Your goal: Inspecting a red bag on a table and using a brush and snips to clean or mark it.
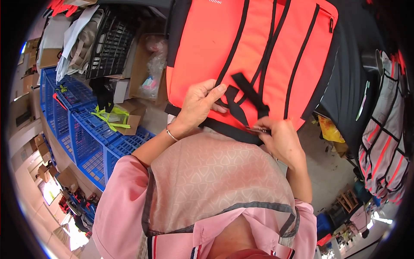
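Observation:
A bright orange-red backpack (207,47) with black straps and trim lies in front of me, its lower edge close to my apron. At that lower edge my left hand (200,101) is closed, pinching a black webbing strap (233,101) between thumb and fingers. A loose black strap end (248,88) sticks up beside it, slightly blurred. My right hand (282,138) is closed around small metal snips (258,129), mostly hidden by the fingers. Their tip points left, at the black webbing along the backpack's bottom.
Blue plastic crates (88,129) stand at the left, with yellow-green strips (112,118) on them. Behind are a black basket (114,41) and a cardboard box (140,64) with plastic bags. Grey-and-orange striped pieces (384,146) hang at the right, next to dark cloth (351,86).

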`<state>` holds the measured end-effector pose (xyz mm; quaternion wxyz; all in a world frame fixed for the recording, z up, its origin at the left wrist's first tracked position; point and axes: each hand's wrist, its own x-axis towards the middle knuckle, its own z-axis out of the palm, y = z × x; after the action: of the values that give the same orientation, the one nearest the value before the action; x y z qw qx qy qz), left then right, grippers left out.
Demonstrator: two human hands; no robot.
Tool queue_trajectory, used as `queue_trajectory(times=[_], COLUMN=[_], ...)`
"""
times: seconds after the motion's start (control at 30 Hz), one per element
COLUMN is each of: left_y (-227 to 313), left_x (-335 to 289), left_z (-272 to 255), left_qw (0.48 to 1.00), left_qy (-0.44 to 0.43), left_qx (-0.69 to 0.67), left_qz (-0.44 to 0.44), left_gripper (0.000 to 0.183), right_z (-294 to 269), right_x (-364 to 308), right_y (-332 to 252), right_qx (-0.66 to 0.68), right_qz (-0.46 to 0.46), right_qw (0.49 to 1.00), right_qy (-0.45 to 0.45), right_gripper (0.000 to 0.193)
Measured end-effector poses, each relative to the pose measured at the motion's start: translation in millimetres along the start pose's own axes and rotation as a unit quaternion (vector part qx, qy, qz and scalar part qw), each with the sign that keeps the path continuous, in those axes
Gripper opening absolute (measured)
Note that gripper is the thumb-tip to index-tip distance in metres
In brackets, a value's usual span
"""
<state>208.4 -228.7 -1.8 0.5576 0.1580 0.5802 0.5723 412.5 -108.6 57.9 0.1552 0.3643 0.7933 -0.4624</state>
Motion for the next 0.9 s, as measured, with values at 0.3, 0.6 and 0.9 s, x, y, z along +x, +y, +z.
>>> queue_trajectory(times=[0.3, 0.6, 0.9], left_y=[7, 12, 1], left_x=[2, 4, 23], left_z=[1, 11, 12], left_qw=[0.996, 0.987, 0.978], left_qy=[-0.044, -0.134, -0.157], left_qx=[-0.046, -0.034, 0.054], left_qz=[-0.066, -0.079, 0.126], left_gripper=[0.028, 0.027, 0.033], right_z=[-25, -30, -15], right_x=[-40, 15, 64], right_y=[12, 8, -11], right_qx=[0.03, 0.219, 0.397], right_qz=[0.104, 0.017, -0.046], right_qw=[0.976, 0.953, 0.89], right_qy=[0.191, 0.209, 0.222], right_gripper=[0.022, 0.031, 0.022])
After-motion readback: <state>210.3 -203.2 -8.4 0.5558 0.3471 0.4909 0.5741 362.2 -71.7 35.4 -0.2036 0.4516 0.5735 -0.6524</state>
